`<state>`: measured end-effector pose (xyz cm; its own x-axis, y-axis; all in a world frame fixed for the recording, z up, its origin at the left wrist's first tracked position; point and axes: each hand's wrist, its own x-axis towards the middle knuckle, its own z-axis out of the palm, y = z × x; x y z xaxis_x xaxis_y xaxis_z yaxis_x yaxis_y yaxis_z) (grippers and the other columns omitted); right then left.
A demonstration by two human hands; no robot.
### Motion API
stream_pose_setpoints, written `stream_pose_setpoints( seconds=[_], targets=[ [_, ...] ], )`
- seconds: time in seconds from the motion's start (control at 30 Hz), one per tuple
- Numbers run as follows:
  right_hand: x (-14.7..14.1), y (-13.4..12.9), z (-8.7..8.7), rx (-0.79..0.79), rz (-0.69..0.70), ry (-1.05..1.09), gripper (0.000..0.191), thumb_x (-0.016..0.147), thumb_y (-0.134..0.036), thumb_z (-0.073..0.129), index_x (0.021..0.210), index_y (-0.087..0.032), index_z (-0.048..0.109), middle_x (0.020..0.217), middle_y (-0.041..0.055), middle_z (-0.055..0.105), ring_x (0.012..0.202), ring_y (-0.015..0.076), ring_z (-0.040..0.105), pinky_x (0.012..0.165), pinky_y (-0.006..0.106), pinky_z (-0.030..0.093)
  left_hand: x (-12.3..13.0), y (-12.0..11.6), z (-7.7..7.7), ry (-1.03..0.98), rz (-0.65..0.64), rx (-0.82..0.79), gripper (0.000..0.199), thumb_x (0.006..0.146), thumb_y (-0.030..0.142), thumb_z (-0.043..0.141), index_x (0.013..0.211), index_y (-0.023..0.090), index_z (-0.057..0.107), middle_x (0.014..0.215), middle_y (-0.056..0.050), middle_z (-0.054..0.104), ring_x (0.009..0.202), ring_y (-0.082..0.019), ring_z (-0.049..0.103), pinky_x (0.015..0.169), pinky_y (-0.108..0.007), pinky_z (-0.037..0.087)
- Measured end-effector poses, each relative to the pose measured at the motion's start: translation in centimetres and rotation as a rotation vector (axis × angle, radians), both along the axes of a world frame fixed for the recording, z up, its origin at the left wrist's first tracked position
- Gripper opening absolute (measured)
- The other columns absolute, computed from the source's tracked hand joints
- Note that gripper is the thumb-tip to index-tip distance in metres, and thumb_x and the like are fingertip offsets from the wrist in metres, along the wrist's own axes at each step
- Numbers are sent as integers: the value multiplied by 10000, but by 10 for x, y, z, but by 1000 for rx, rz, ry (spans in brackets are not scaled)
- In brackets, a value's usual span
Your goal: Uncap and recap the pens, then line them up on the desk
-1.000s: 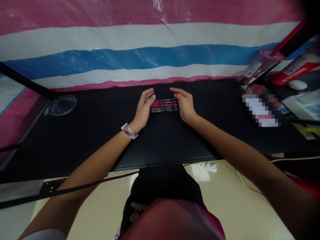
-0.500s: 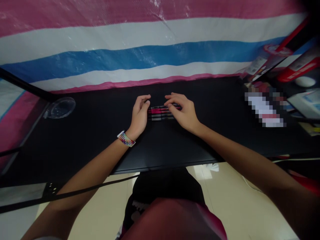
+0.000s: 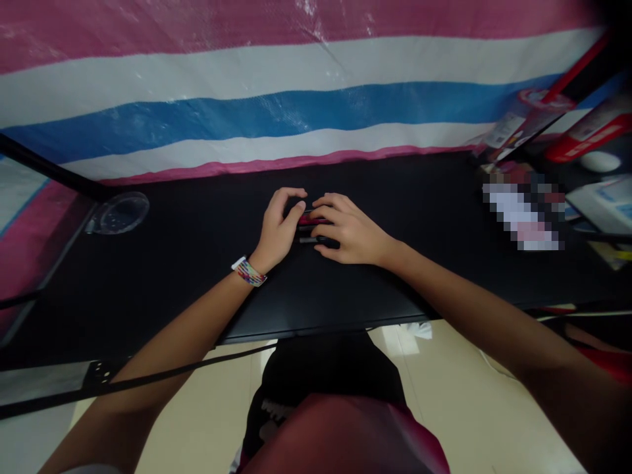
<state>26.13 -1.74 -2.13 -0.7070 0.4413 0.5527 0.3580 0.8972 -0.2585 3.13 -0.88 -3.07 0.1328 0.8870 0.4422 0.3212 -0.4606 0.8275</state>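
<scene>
Several pens, black ones and a pink-red one, lie side by side on the black desk. My right hand rests palm down over their right part, fingers spread across them and hiding much of their length. At their left ends is my left hand, thumb and forefinger apart, with the thumb close to the pen ends. Whether that thumb touches them I cannot tell. A colourful woven band circles my left wrist.
A clear plastic lid or shallow dish lies at the left of the desk. Toward the right stand a clear canister with a red rim, a red container and a blurred-out item. A striped sheet hangs behind.
My right hand has come down and slightly left, its fingers now spread over the pens. My left thumb has shifted slightly right over the pen ends.
</scene>
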Motion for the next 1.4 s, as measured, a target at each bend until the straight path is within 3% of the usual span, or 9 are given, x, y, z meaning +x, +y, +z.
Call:
stream_pose_setpoints(
  seconds=[0.27,0.47,0.57,0.67,0.8,0.9,0.97,1.17,1.4],
  targets=[
    [-2,2,2,98,30,49,177,1097,-215,595,1081,-228,771,1061,117,761,1190,348,668,1142,588,548,1,-11,22,169,-101,119,343,1140,569,572,1158,278,753,1236,-79,809,1285,-309,713,1199,-503,508],
    [6,5,11,36,-104,91,194,1133,-279,570,1174,-262,759,1048,98,759,1060,330,656,980,523,544,0,-13,25,281,-99,174,344,1122,586,623,1055,287,778,1035,-37,832,1061,-290,737,1099,-503,512],
    [10,8,11,-16,-198,113,228,1151,-363,581,1199,-254,775,1036,99,771,996,314,665,947,496,532,0,-10,23,265,-77,170,344,1098,608,674,1078,292,807,1066,-37,849,1034,-284,740,1040,-479,544],
    [15,13,13,-162,-272,222,275,1113,-504,669,1167,-266,796,986,68,774,930,277,685,944,458,555,-2,-7,23,226,-65,182,358,1098,623,688,1104,295,833,1107,-43,861,1050,-279,751,1028,-463,566],
    [22,23,18,-550,-328,490,378,992,-659,786,957,-283,799,845,23,739,782,224,675,811,400,605,-7,-1,22,185,-10,178,398,1091,674,684,1112,307,839,1149,-47,861,1110,-289,762,1099,-487,568],
    [26,31,19,-857,-284,691,383,891,-645,886,925,-271,812,805,22,732,695,203,666,728,396,620,-12,5,19,156,33,190,378,1080,662,710,1116,309,840,1173,-47,861,1136,-294,764,1134,-502,562],
    [28,35,17,-977,-265,775,349,848,-577,942,939,-260,829,815,29,745,695,198,683,728,400,640,-15,9,18,158,55,205,339,1076,625,732,1118,308,845,1171,-43,866,1132,-291,767,1118,-498,570],
    [27,39,11,-997,-270,876,371,762,-528,1036,889,-234,850,832,52,797,707,202,736,720,408,694,-17,11,14,184,78,198,281,1065,564,750,1086,304,855,1117,-39,864,1082,-290,766,1056,-477,585],
    [21,37,11,-1002,-271,908,326,768,-446,1053,899,-212,867,836,63,813,728,211,791,800,424,724,-20,13,15,230,-6,157,489,1110,700,607,912,280,759,937,-52,781,954,-272,706,1014,-461,571]
  ],
)
